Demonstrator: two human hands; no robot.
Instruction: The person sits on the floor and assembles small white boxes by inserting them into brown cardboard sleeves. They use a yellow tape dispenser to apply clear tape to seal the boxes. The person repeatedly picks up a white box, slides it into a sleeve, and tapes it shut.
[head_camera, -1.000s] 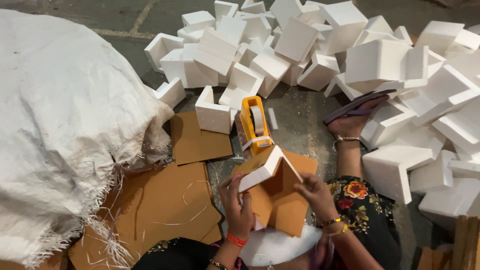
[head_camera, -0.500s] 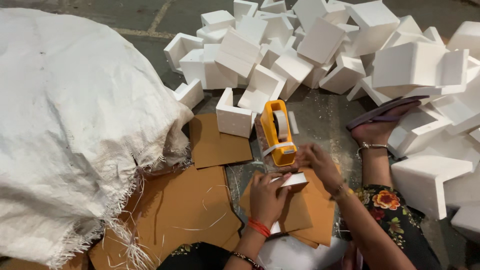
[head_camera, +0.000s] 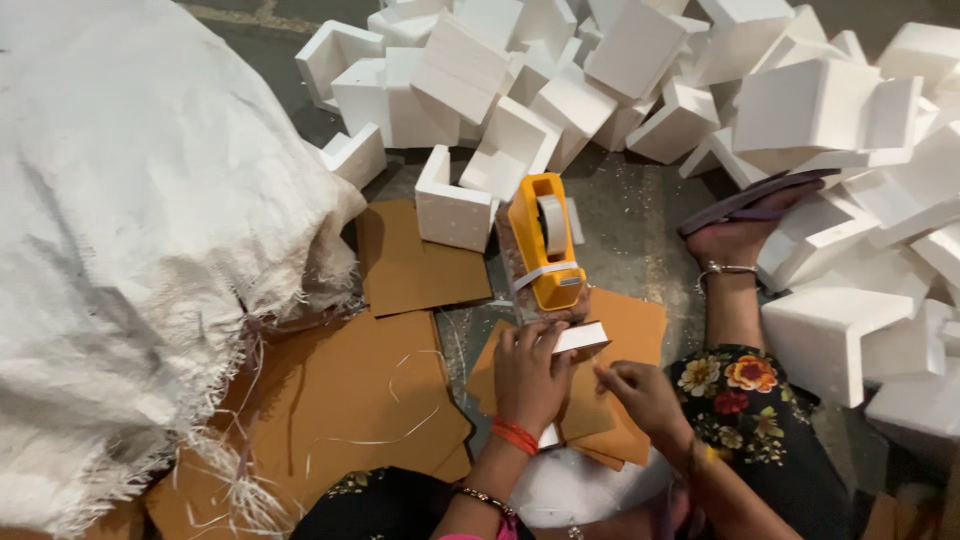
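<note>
We are now pressing our left hand (head_camera: 527, 372) closed onto the white foam piece (head_camera: 580, 337) at six o'clock of the yellow tape dispenser (head_camera: 545, 240), no longer lifting it, while our right hand (head_camera: 640, 392) is pinching its edge.

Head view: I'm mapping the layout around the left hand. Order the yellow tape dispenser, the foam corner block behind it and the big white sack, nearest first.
From the left hand:
1. Yellow tape dispenser, just beyond the fingers.
2. Foam corner block, farther back, slightly left.
3. Big white sack, far left.
</note>
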